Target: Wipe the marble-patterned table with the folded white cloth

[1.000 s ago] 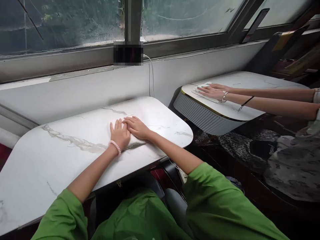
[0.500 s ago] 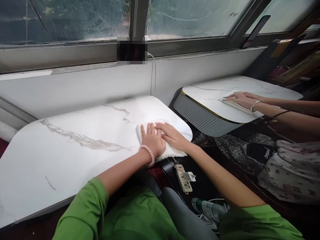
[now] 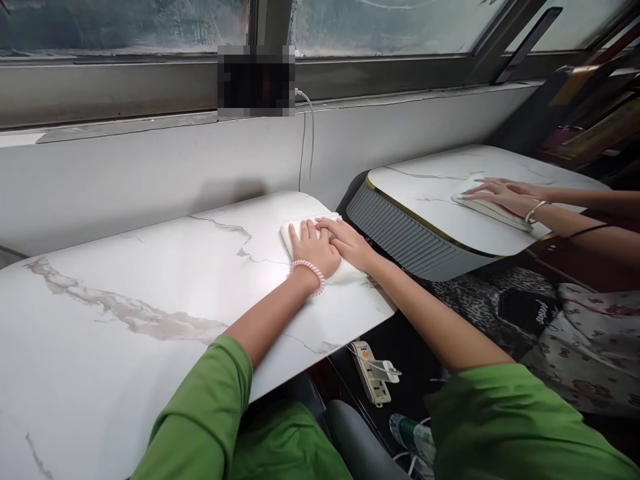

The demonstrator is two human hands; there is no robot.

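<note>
A folded white cloth (image 3: 293, 233) lies on the white marble-patterned table (image 3: 150, 280), near its far right corner. My left hand (image 3: 311, 248), with a pink bead bracelet at the wrist, lies flat on the cloth with fingers stretched out. My right hand (image 3: 349, 241) lies flat beside it on the same cloth, fingers extended and touching the left hand. Both sleeves are green.
Another person's hands (image 3: 495, 195) press a cloth on a second marble table (image 3: 430, 200) to the right. A power strip (image 3: 370, 372) and a bottle (image 3: 415, 437) lie on the floor between the tables. A white cable (image 3: 303, 143) hangs down the wall under the window.
My hands slid the cloth from the table's middle to the front right edge, then away from me to the far right corner. The other person's hands also moved their cloth.
</note>
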